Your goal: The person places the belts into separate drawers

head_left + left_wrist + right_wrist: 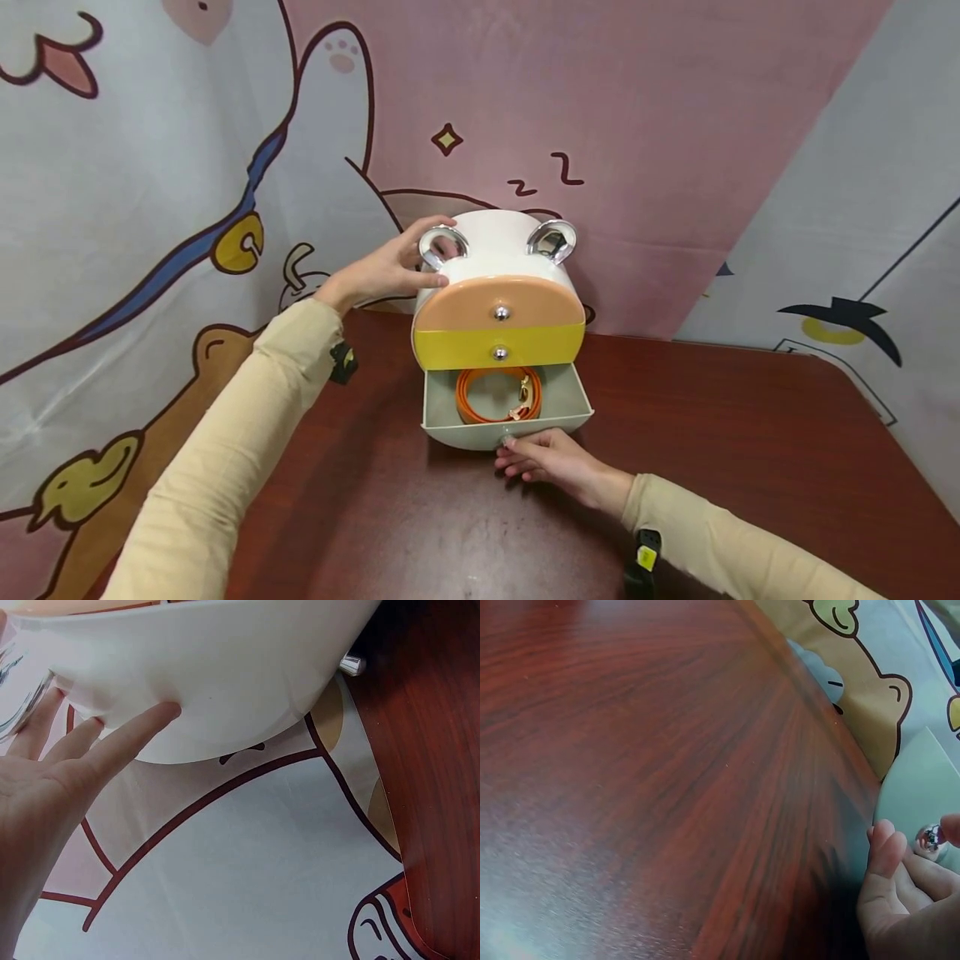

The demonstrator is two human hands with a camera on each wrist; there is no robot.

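A small white drawer cabinet [491,227] with two silver ears stands on the table, its top drawer [465,304] orange and its middle drawer [457,346] yellow, both closed. The pale green bottom drawer [450,435] is pulled out, and a coiled orange belt [467,408] with a gold buckle lies in it. My left hand [386,271] rests on the cabinet's upper left side around the silver ear [429,247], fingers extended against the white shell [225,682]. With thumb and fingers, my right hand [555,462] pinches the round silver knob [928,838] on the green drawer's front.
The dark reddish-brown table [712,417] spreads to both sides and in front of the cabinet. Close behind and at the left hangs a cartoon-printed cloth [637,125]. A second silver ear [555,242] sticks up at the cabinet's right.
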